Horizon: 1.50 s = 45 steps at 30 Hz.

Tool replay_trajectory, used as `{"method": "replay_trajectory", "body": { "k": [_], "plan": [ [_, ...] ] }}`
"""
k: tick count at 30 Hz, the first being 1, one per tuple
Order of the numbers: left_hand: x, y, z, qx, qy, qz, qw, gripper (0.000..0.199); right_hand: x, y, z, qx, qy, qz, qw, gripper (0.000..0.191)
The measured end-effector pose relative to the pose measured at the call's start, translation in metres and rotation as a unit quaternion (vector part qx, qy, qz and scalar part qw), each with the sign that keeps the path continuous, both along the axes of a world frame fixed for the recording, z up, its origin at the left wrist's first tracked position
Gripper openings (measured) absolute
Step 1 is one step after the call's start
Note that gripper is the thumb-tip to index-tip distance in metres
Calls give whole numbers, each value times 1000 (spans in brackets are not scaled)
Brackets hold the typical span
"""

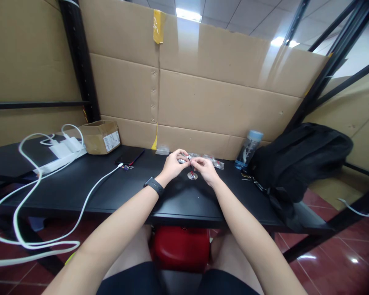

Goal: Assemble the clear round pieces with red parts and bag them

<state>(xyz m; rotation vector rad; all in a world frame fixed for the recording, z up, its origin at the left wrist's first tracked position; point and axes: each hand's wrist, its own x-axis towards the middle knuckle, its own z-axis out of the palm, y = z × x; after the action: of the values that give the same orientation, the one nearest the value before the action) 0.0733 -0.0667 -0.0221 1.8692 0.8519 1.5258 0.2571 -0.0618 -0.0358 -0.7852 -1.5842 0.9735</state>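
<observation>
Near the middle of the black table, my left hand (174, 163) and my right hand (205, 169) meet, fingertips pinched close together. Between them is a small, thin dark piece, too small to name, which both hands seem to grip. Just below the fingers stands a small item with a round, shiny, clear-looking base (192, 176) and a bit of red above it. Whether it is joined to the piece in my fingers I cannot tell. Flat clear plastic packets (217, 164) with small red bits inside lie behind my right hand.
Left on the table (117, 192) are a phone (129, 156), an opened cardboard box (100, 138) and a power strip (61, 157) with a looping white cable (89, 198). A water bottle (249, 150) and black backpack (301, 159) stand right. A cardboard wall (221, 98) closes the back.
</observation>
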Motion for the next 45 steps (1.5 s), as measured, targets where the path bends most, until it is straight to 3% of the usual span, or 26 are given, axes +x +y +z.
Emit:
{"method": "replay_trajectory", "body": {
  "k": [10, 15, 23, 31, 35, 38, 42, 45],
  "plan": [
    [5, 5, -2, -20, 45, -31, 998, 21, 4, 9, -2, 139, -140, -50, 979, 33],
    [4, -4, -1, 13, 174, 51, 983, 25, 5, 7, -3, 180, -193, -54, 963, 28],
    [-1, -1, 0, 11, 260, 113, 959, 26, 10, 13, -4, 186, -189, -78, 961, 28],
    [0, 0, -5, 44, 256, 123, 958, 12, 3, 7, -4, 172, -197, -53, 964, 29],
    [-5, 5, -6, 50, 243, 127, 960, 8, 2, 7, -4, 172, -200, -89, 961, 23],
    [-13, 9, -6, 41, 273, 130, 952, 5, 9, 7, -6, 166, -259, -125, 943, 19],
    [-24, 14, -6, 24, 292, 146, 945, 9, 18, 8, -11, 126, -370, -90, 916, 5],
    [-27, 16, -6, 8, 286, 149, 947, 9, 17, 8, -11, 106, -363, -86, 922, 6]
  ]
}}
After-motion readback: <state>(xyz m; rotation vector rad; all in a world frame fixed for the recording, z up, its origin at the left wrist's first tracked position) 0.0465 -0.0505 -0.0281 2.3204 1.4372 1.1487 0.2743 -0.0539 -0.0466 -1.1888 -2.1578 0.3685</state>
